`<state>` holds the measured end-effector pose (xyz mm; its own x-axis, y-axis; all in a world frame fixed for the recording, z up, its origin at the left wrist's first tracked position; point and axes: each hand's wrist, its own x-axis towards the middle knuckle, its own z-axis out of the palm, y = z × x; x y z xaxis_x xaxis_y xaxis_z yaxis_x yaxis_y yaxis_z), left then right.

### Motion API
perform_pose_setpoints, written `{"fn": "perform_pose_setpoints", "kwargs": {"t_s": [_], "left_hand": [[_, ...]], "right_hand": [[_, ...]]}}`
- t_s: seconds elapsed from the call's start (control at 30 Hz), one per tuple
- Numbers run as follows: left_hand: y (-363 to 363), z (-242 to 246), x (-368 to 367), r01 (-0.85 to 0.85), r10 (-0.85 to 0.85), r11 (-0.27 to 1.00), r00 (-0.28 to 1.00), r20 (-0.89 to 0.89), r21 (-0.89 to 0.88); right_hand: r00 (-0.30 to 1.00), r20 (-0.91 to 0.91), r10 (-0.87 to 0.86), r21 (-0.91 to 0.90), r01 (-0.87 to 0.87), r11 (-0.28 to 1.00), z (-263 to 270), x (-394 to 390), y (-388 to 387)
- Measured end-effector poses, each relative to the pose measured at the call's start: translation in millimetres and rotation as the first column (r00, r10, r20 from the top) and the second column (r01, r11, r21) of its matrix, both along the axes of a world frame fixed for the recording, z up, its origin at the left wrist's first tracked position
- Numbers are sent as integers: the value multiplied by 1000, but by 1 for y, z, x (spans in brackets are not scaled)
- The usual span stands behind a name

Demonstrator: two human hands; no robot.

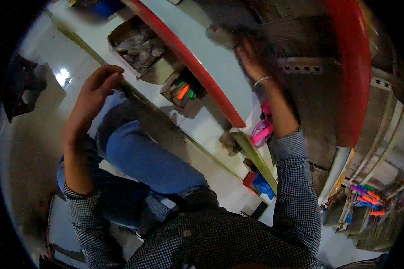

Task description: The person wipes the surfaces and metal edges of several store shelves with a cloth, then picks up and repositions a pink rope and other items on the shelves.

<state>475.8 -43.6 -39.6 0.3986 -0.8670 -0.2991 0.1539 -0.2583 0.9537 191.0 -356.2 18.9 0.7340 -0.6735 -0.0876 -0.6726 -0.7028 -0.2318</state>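
Note:
My left hand [99,84] is raised in front of my legs, its fingers loosely bent with nothing visible in them. My right hand [252,62], blurred, reaches across a pale shelf [202,43] with a red front edge [192,67]. By its fingertips are a blurred greyish thing [220,35] and a dark mass [237,15]; whether the hand grips either cannot be made out. A pale band circles the right wrist. Below that wrist, a bright pink strap-like thing [262,132] shows beside the shelf's end.
Under the red edge stand a bin of clear-wrapped items [138,47] and a box with orange and green pieces [183,90]. Another red edge [353,74] curves down the right side. Several colourful stick-like items [367,198] are at lower right. A dark object [23,87] is at far left.

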Motion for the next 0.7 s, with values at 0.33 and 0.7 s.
{"fn": "perform_pose_setpoints", "kwargs": {"t_s": [0.33, 0.7], "left_hand": [[82, 47, -75, -407, 422, 906, 863, 276, -113], [383, -2, -237, -984, 841, 177, 134, 523, -32]], "right_hand": [[982, -132, 136, -428, -180, 886, -8, -28, -18], [943, -144, 299, -662, -316, 679, 55, 11, 44]]}}
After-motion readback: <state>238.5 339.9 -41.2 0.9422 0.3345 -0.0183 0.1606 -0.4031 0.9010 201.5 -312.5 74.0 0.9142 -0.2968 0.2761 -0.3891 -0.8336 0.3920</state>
